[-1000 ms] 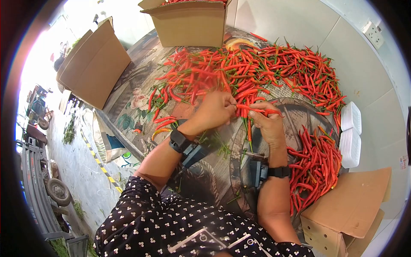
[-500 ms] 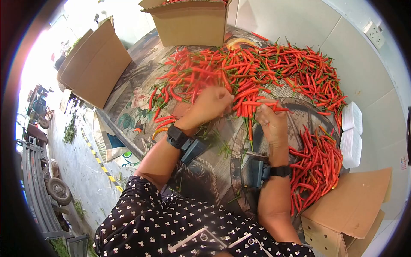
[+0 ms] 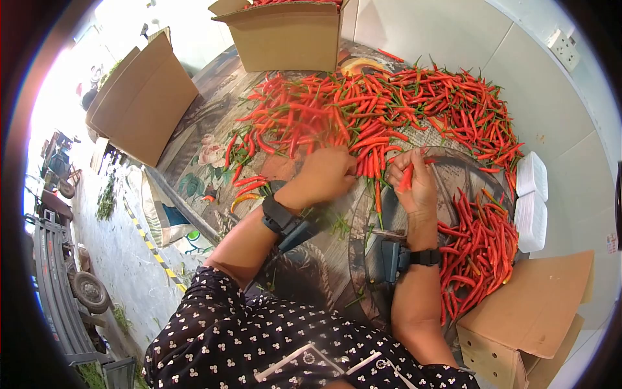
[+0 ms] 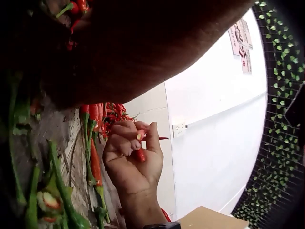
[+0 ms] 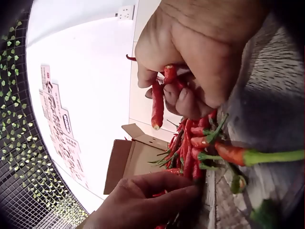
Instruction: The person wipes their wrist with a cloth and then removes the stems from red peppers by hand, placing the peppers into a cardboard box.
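Note:
My right hand (image 3: 414, 183) is turned with its curled fingers up and holds a few red chillies (image 5: 157, 106) whose stem ends are bare and pale. In the left wrist view the same hand (image 4: 133, 160) grips them between fingers and thumb, one pointed tip sticking out. My left hand (image 3: 326, 176) is at the near edge of the big chilli pile (image 3: 372, 104), fingers bent. The right wrist view shows its fingertips right at chillies with green stems (image 5: 188, 150); I cannot tell whether it pinches one.
A smaller heap of red chillies (image 3: 476, 246) lies right of my right forearm. White foam trays (image 3: 531, 204) stand beside it. Cardboard boxes stand at the back (image 3: 291, 42), left (image 3: 146, 100) and lower right (image 3: 528, 305). Loose green stems (image 3: 339, 223) lie on the patterned table (image 3: 214, 123).
Both hands were together at a chilli; they have parted. My left hand drew back, then came to the pile's edge. My right hand has turned, its chillies now gathered in the fingers.

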{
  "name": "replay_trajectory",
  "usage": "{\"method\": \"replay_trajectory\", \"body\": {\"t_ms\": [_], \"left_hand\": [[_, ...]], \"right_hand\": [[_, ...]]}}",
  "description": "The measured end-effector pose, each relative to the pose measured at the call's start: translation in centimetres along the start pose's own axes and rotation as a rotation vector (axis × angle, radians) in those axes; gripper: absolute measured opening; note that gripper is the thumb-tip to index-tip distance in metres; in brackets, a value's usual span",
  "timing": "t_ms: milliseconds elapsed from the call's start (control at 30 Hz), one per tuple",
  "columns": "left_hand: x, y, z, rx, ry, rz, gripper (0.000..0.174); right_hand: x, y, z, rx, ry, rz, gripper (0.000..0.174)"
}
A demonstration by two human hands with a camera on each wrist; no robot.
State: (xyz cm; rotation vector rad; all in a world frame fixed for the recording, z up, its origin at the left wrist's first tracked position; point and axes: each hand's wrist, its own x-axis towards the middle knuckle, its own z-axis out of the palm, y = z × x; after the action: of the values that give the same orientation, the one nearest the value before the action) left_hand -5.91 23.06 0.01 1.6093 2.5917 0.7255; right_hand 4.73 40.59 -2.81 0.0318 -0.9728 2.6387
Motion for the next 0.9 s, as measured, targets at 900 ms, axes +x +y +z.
{"method": "replay_trajectory", "body": {"t_ms": [900], "left_hand": [[-0.2,2.7,-2.8,-0.826,-0.06,-0.105,0.012]], "right_hand": [[-0.5,-0.4,0.8,-0.091,0.043,0.133,0.01]]}}
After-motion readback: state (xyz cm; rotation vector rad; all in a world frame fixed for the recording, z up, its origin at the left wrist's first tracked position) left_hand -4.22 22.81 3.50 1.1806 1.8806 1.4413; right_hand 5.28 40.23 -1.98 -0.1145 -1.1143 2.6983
